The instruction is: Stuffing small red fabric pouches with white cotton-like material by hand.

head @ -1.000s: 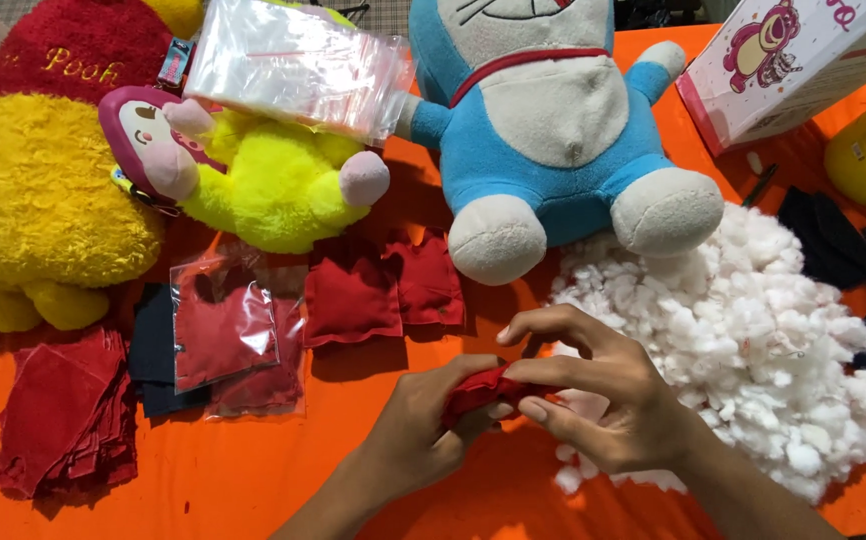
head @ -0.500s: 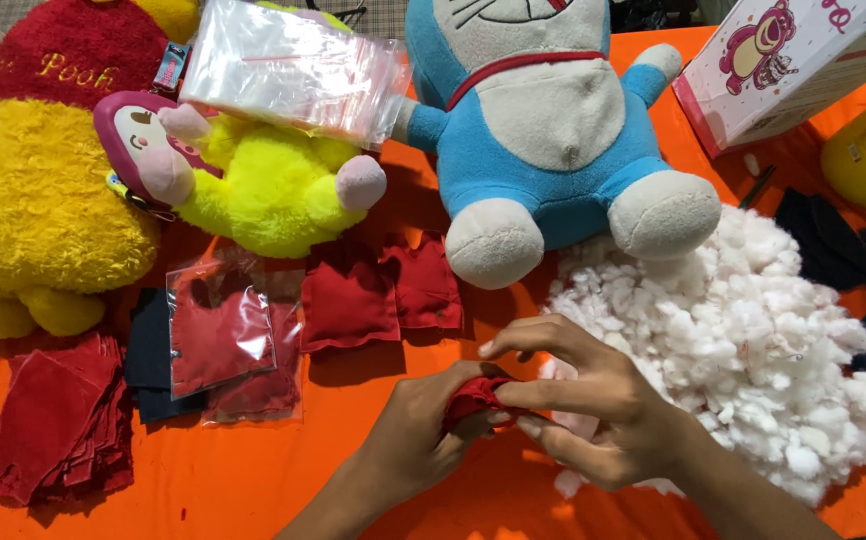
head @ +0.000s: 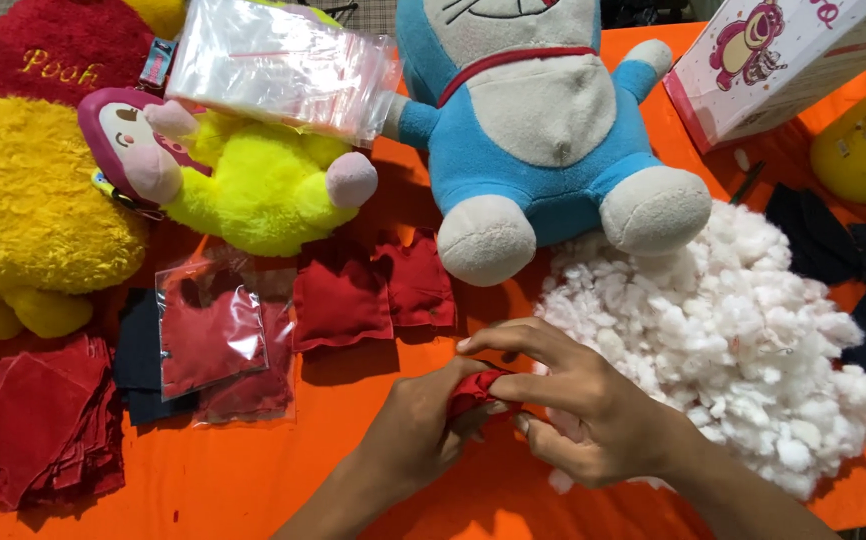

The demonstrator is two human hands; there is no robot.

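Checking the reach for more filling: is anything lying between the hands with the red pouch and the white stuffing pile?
Nothing visible. Both the left hand and right hand grip the red pouch, and the stuffing pile lies directly beside the right hand, already touching it.

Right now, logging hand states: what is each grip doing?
Left hand: closed on the small red cloth pouch.
Right hand: fingers pinching the same pouch.
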